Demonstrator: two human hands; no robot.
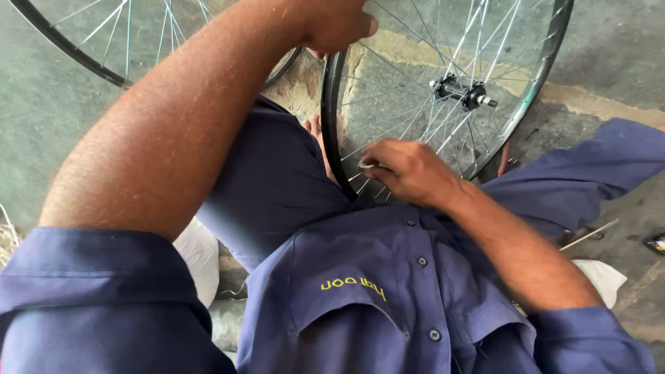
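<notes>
Standing upright between the knees: black-rimmed bicycle wheel with thin silver spokes (443, 90), bottom edge tucked down against the lap of the dark blue button-up work shirt (388, 291). Black and silver metal hub (463, 92) sitting up right of centre, axle end poking out toward the right.

Left hand (336, 24) up at the top, fingers curled over the rim's upper left edge, thumb on the near side, so closed around the rim. Right hand (409, 172) low down at the near part of the rim, fingers bunched tight and pinching some small silvery bit (367, 165) right where the spokes meet the rim. Too small to make out what exactly.

Second spoked wheel with black rim (125, 48) lying off at the top left on the grey concrete floor (41, 118). White cloth (201, 253) just under the left elbow, another white scrap (603, 277) by the right forearm, thin metal rod (589, 235) near it.
</notes>
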